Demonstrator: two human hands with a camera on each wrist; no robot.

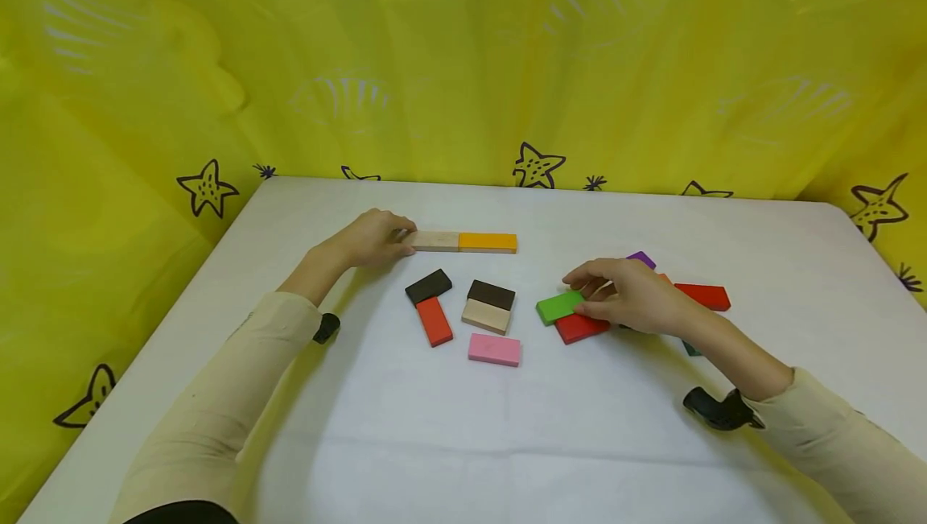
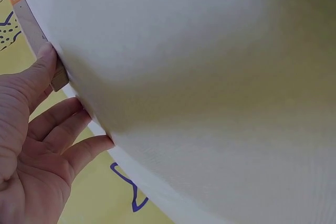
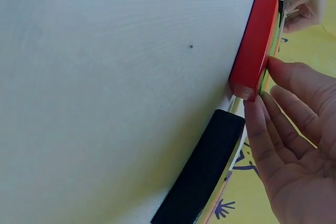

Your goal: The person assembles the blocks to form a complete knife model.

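Note:
At the far side, my left hand [image 1: 378,238] pinches the left end of a plain wooden block [image 1: 437,241], thumb on its near face in the left wrist view. That block lies end to end with an orange block [image 1: 488,243]. On the right, my right hand [image 1: 630,292] has thumb and fingers about a green block [image 1: 559,307], which overlaps a red block [image 1: 582,329]. From the right wrist view, the thumb touches the green block's edge just behind the red block [image 3: 255,43]. A black block [image 3: 202,169] lies close by there.
Mid-table lie a dark block [image 1: 429,286] touching an orange-red block [image 1: 434,321], another dark block [image 1: 492,295] against a pale block [image 1: 486,316], and a pink block [image 1: 494,349]. Past my right hand are a red block [image 1: 704,296] and a purple block [image 1: 641,259], partly covered.

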